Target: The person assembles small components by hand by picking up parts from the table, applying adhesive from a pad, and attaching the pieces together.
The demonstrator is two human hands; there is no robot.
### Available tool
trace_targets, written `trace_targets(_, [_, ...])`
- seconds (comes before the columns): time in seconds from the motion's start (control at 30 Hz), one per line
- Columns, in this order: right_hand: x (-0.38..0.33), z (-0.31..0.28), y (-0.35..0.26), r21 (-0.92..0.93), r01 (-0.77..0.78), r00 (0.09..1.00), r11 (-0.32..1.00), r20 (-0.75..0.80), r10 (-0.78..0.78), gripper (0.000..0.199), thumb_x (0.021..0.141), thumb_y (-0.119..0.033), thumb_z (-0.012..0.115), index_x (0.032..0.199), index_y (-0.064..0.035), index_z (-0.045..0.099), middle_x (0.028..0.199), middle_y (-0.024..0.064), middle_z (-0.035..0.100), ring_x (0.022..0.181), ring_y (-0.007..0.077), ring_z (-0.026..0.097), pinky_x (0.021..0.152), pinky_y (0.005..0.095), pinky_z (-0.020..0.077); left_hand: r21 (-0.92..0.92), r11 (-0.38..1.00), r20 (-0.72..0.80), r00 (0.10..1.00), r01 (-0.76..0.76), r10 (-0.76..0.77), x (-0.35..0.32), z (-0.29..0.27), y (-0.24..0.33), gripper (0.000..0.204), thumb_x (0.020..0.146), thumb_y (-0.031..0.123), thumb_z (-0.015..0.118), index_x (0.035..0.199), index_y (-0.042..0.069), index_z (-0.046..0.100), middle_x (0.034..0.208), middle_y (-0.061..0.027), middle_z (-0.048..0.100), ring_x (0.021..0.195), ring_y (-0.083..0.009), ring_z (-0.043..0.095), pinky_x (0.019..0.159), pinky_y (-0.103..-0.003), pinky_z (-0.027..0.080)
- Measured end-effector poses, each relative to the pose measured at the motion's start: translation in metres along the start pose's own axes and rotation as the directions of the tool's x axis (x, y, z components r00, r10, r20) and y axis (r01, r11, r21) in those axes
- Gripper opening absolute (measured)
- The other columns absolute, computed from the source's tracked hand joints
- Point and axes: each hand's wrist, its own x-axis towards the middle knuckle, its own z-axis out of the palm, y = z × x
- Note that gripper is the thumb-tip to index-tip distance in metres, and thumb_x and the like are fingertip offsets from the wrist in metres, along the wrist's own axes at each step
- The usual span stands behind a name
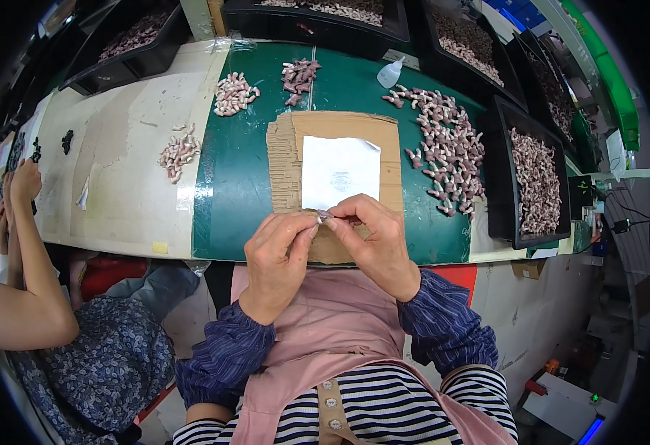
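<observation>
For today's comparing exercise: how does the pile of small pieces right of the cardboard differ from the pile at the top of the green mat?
The right pile is far larger and spread out in a long strip; the top pile is small and compact. The right pile lies beside a black tray; the top pile lies above the cardboard. Both hold small pinkish-white pieces on the green mat.

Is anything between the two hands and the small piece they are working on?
Nothing visible: the left hand and right hand pinch the small piece directly between their fingertips, above the cardboard sheet.
</observation>
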Motion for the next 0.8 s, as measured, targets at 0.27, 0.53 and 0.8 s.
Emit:
trace_targets(0.27, [-0.013, 0.020, 0.007, 0.121, -0.034, 0.991, 0.992, -0.125, 0.050, 0.009, 0.087, 0.004, 0.071, 0.093, 0.0040, 0.065, 0.089, 0.0143, 0.068, 0.076, 0.0218, 0.069, 0.065, 0.0307, 0.0563, 0.148, 0.972, -0.056, 0.980, -0.181, 0.191, -0.002, 0.012, -0.002, 0.011, 0.083, -0.002, 0.074, 0.091, 0.000, 0.066, 0.088, -0.0142, 0.070, 0.079, -0.0303, 0.067, 0.069, -0.036, 0.053])
trace_targets(0.53, [0.005, -0.015, 0.029, 0.381, -0.265, 0.946, 0.886, -0.072, 0.315, 0.011, 0.096, 0.000, 0.064, 0.105, 0.0044, 0.065, 0.096, 0.0055, 0.069, 0.087, 0.0105, 0.066, 0.077, 0.0244, 0.0538, 0.166, 0.984, 0.044, 0.998, -0.057, 0.051, 0.072, -0.015, -0.016, 0.012, 0.087, 0.007, 0.070, 0.097, 0.001, 0.071, 0.088, -0.0167, 0.071, 0.078, -0.0344, 0.067, 0.069, -0.042, 0.053])
trace_targets(0.8, [0.003, -0.024, 0.037, 0.239, -0.234, 0.968, 0.942, -0.036, 0.250, 0.012, 0.097, 0.000, 0.063, 0.108, 0.0036, 0.066, 0.097, 0.0044, 0.068, 0.085, 0.0099, 0.065, 0.078, 0.0240, 0.0534, 0.543, 0.840, 0.082, 0.995, 0.010, -0.065, 0.181, 0.008, -0.071, 0.012, 0.087, 0.013, 0.070, 0.094, 0.005, 0.076, 0.090, -0.0208, 0.072, 0.083, -0.0394, 0.069, 0.076, -0.047, 0.054])
